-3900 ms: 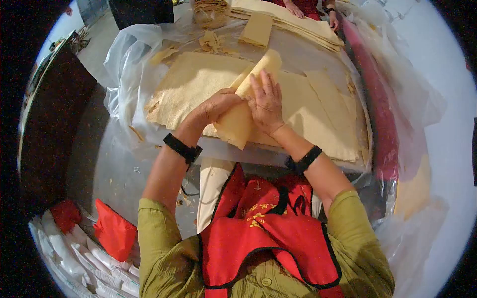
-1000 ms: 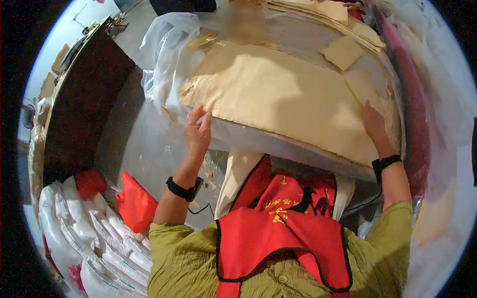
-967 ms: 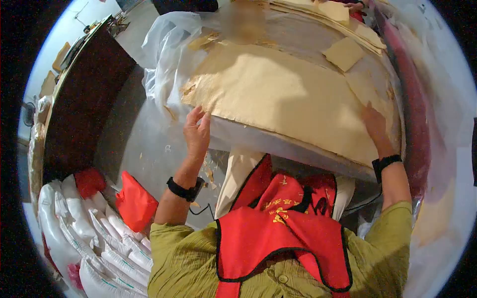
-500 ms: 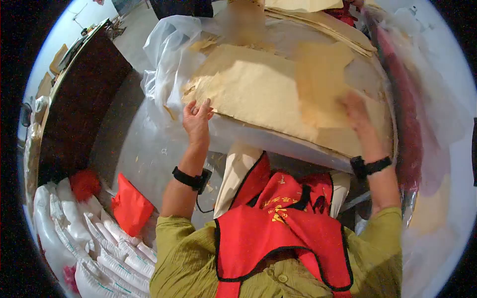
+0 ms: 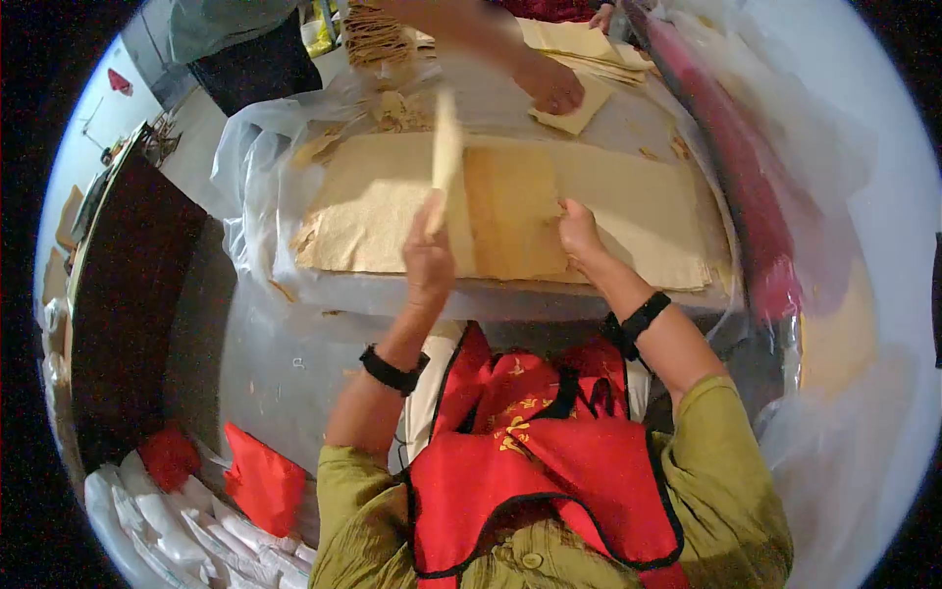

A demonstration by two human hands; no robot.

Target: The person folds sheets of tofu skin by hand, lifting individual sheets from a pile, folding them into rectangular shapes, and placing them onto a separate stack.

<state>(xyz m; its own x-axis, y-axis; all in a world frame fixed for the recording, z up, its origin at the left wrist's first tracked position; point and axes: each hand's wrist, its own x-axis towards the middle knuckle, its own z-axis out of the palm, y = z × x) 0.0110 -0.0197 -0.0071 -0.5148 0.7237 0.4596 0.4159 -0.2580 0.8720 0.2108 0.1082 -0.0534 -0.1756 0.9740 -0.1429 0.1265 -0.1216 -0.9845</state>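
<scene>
A yellowish-tan sheet, like coarse paper (image 5: pixel 515 211), is held between my two hands above a wide pale sheet (image 5: pixel 638 211) spread on the plastic-covered table. My left hand (image 5: pixel 429 257) is closed on its left part, which stands up edge-on and looks blurred. At its right edge my right hand (image 5: pixel 581 234) pinches it between thumb and fingers. Both hands are over the near side of the wide sheet, whose left corner looks ragged. The middle of the wide sheet is hidden under the held one.
Across the table, another person's hand (image 5: pixel 554 86) presses on a small tan sheet (image 5: pixel 581 110). Behind it lie stacked sheets (image 5: pixel 574 41) and a pile of folded edges (image 5: pixel 378 37). Clear plastic (image 5: pixel 260 162) drapes the left edge. White sacks (image 5: pixel 186 520) and a red bag (image 5: pixel 265 479) lie lower left.
My right hand has brought the tan sheet leftward over the wide sheet. My left hand, open before, has closed on it. Another person's arm now reaches in from the top. The view has shifted.
</scene>
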